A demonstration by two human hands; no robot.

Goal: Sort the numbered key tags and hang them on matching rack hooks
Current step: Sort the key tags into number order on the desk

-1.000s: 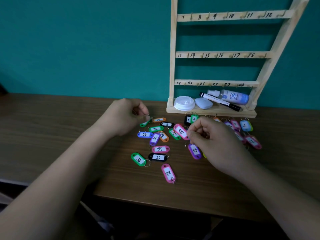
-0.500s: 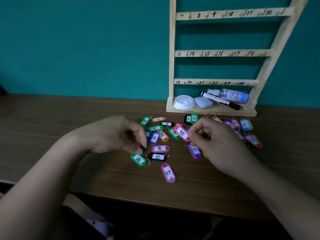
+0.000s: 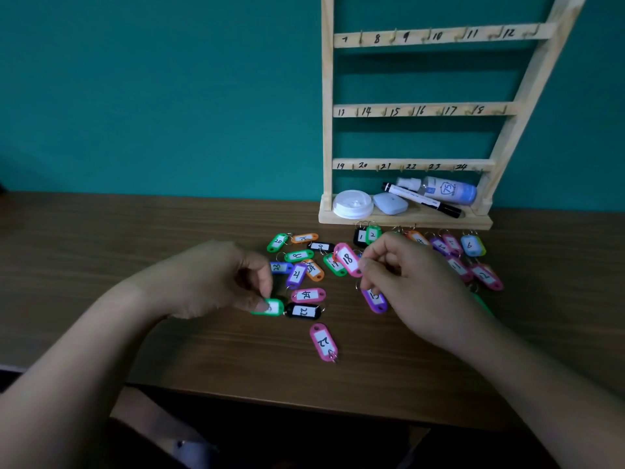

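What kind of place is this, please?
Probably a home or office desk indoors, set up for a sorting exercise. A dark wood-grain table stands against a plain teal wall, and a pale wooden rack of numbered hooks and scattered coloured plastic key tags are on it.

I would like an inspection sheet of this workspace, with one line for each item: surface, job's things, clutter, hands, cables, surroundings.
surface: wooden table, brown, with tags spread over its middle.
job's things: numbered key tags lie loose, among them pink tag 18; the wooden rack stands at the wall, and the hooks in view are bare.
clutter: white lid, pale blue case, marker and spray bottle on the rack's base.
hands: left hand pinches a green tag; right hand has curled fingers at pink tag 18, hold unclear.
cables: nothing seen.
surroundings: teal wall.
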